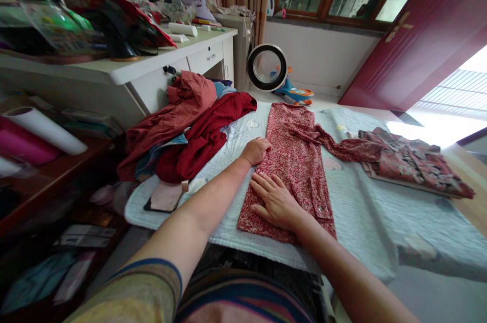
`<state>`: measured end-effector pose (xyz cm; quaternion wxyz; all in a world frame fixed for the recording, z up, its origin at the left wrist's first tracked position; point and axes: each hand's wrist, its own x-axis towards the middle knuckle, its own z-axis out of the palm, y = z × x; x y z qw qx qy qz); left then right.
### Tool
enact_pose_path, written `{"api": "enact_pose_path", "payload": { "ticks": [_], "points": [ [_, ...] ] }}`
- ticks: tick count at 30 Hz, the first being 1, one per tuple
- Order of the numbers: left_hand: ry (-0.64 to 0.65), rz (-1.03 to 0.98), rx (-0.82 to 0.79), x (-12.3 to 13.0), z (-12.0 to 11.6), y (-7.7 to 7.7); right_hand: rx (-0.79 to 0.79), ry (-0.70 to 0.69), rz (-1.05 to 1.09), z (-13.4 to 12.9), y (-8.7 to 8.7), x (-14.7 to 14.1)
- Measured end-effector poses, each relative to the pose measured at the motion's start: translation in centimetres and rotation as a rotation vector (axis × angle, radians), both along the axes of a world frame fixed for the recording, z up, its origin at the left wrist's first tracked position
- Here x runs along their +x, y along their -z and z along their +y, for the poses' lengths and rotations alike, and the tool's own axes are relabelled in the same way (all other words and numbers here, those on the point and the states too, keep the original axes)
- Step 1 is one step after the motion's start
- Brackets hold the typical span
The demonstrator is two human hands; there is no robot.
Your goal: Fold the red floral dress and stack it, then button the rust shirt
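A red patterned shirt (292, 176) lies folded lengthwise on the pale blue quilted cover (353, 211). One of its sleeves stretches out to the right, its end resting against a stack of folded patterned clothes (411, 160). My left hand (256, 151) is closed at the shirt's left edge, fingers curled over the fabric. Nearer to me, my right hand (277, 200) lies flat on the shirt's lower part with the fingers spread.
To the left sits a heap of red clothes (205, 145), with a phone in a pink case (164, 196) in front. A cluttered white desk (205, 54) stands behind it. At the back are a round black-rimmed appliance door (281, 67), a blue and orange toy (294, 92) and a dark red door (403, 34).
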<state>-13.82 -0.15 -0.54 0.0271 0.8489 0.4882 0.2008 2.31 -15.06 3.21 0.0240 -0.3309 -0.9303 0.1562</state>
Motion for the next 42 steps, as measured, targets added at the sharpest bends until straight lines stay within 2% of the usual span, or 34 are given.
{"api": "enact_pose_path", "payload": {
  "ticks": [4, 8, 13, 17, 21, 26, 32, 38, 42],
  "points": [
    [-0.027, 0.023, -0.012, 0.2, -0.3, -0.2, 0.007, -0.033, 0.001, -1.4, 0.3, -0.6],
    [-0.057, 0.066, -0.033, 0.3, -0.5, -0.6, -0.034, -0.075, -0.002, -3.8, -0.2, -0.5],
    [-0.048, 0.179, -0.106, 0.5, -0.8, -2.1, -0.099, -0.105, -0.002, -5.9, -1.0, -0.4],
    [-0.008, 0.273, -0.119, 1.1, -2.7, -3.2, -0.135, -0.101, 0.019, -6.3, -1.1, -0.2],
    [0.070, 0.290, -0.167, 1.5, -6.1, -2.4, -0.096, -0.064, 0.016, -6.3, -0.6, -0.2],
    [0.053, 0.189, -0.240, 1.2, -8.8, -0.3, -0.074, -0.101, 0.018, -6.9, -0.4, -0.2],
    [0.052, 0.174, -0.222, 1.0, -9.0, -0.1, -0.152, -0.143, 0.054, -7.5, -1.5, 0.6],
    [0.041, 0.179, -0.194, 1.1, -9.2, -0.1, -0.164, -0.063, 0.121, -7.7, -1.3, 0.3],
    [0.042, 0.182, -0.197, 1.0, -9.2, 0.0, -0.213, -0.116, 0.166, -8.1, -1.7, 0.4]
  ]
}}
